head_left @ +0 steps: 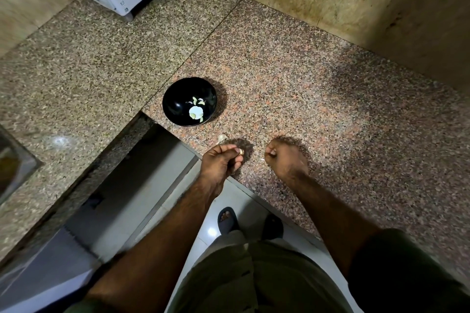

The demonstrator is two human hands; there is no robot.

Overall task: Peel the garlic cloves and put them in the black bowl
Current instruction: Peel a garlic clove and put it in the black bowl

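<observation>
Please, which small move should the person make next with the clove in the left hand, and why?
Probably bring the right hand across to pinch the skin off. The left hand pinches a garlic clove at its fingertips, above the counter edge; the clove looks brownish, so seemingly unpeeled. The right hand is curled beside it. The black bowl already holds pale pieces.

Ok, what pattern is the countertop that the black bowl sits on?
Speckled granite, pinkish-brown with dark flecks, on the countertop under the black bowl; head view.
</observation>
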